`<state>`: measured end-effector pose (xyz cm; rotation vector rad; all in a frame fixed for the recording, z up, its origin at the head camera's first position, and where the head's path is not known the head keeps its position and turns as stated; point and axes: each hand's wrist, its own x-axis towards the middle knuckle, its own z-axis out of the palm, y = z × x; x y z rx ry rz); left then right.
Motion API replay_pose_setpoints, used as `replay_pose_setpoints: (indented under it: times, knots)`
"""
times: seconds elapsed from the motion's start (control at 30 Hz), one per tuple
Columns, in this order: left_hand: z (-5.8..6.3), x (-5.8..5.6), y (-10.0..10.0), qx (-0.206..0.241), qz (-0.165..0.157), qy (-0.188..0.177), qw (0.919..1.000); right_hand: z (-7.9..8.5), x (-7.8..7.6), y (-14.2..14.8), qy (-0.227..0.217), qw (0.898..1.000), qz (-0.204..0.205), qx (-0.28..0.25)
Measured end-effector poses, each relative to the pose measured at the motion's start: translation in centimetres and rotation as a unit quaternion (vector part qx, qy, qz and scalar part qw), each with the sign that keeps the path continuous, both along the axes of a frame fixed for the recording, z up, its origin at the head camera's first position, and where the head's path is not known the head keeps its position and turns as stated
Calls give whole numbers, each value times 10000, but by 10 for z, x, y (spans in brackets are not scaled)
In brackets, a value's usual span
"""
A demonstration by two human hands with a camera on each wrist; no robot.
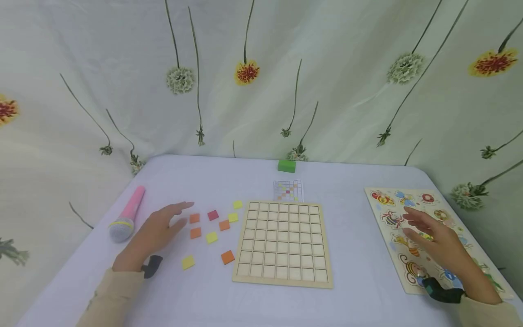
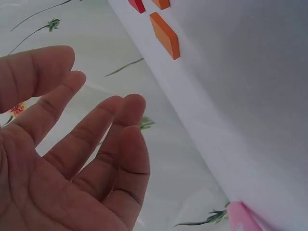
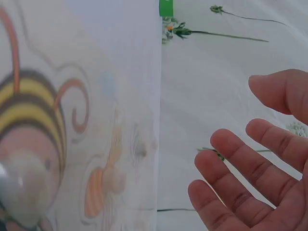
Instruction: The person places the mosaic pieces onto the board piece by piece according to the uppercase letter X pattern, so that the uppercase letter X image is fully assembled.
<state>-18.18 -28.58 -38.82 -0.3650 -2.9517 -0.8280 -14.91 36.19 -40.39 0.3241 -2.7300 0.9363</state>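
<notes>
My left hand (image 1: 160, 230) hovers with relaxed fingers and nothing in its grasp, just left of several small square tiles. Nearest its fingertips lie two orange tiles (image 1: 194, 218); a red tile (image 1: 213, 215), a yellow tile (image 1: 211, 237) and others are scattered beyond. In the left wrist view the palm and loosely bent fingers (image 2: 82, 134) hold nothing. My right hand (image 1: 437, 238), also holding nothing, is over the wooden insect puzzle board (image 1: 398, 268). A wooden grid board (image 1: 282, 285) of bare square cells lies between the hands.
Behind the grid board are a printed pattern card (image 1: 288, 190) and a green block (image 1: 287, 166). A pink toy microphone (image 1: 130, 210) lies left of my left hand. A flower-print cloth (image 1: 261, 118) hangs behind the white table (image 1: 347, 254).
</notes>
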Motion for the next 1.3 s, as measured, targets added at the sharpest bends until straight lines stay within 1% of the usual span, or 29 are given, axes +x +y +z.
replay_pose_setpoints:
  times: [0.07,0.13,0.2,0.27,0.33,0.4,0.47,0.57,0.67,0.73,0.8,0.9,1.0,1.1,1.17,1.3]
  knots:
    - [-1,-1,-1,-24,46,-240,9997,-1,-2,-5,91,9990,314,-310]
    - [-1,-3,-2,-48,79,-441,9990,-2,-4,-11,128,9952,705,-661]
    - [0,-5,-3,-117,80,-572,9983,-2,-6,-17,23,9897,1057,-961]
    - [2,-8,-3,-187,35,-615,9979,-2,-8,-24,-148,9834,1363,-1188]
    - [4,-11,-2,-296,-35,-626,9976,-2,-10,-32,-385,9798,1508,-1259]
    - [7,-16,-3,-421,-141,-633,9970,-2,-11,-42,-623,9772,1568,-1290]
    - [9,-22,-2,-515,-210,-716,9959,-2,-12,-52,-862,9752,1600,-1262]
    - [10,-30,-2,-564,-239,-998,9931,-3,-15,-65,-1115,9708,1730,-1232]
    - [10,-38,0,-544,-144,-1311,9898,-3,-19,-77,-1383,9633,1882,-1325]
    - [10,-43,2,-532,-82,-1444,9881,-3,-21,-83,-1582,9575,1919,-1463]
    - [9,-47,2,-574,-40,-1509,9869,-5,-22,-91,-1877,9498,1875,-1659]
    - [7,-54,4,-692,-62,-1511,9861,-6,-25,-99,-2210,9412,1800,-1812]
    - [3,-61,7,-829,-80,-1474,9856,-7,-28,-107,-2384,9354,1791,-1902]
    - [-1,-67,8,-887,-108,-1491,9848,-10,-29,-116,-2433,9341,1706,-1979]
    - [-3,-70,7,-862,-118,-1542,9842,-11,-30,-121,-2460,9357,1586,-1970]
    - [-2,-72,5,-846,-200,-1596,9833,-14,-32,-130,-2429,9431,1372,-1809]
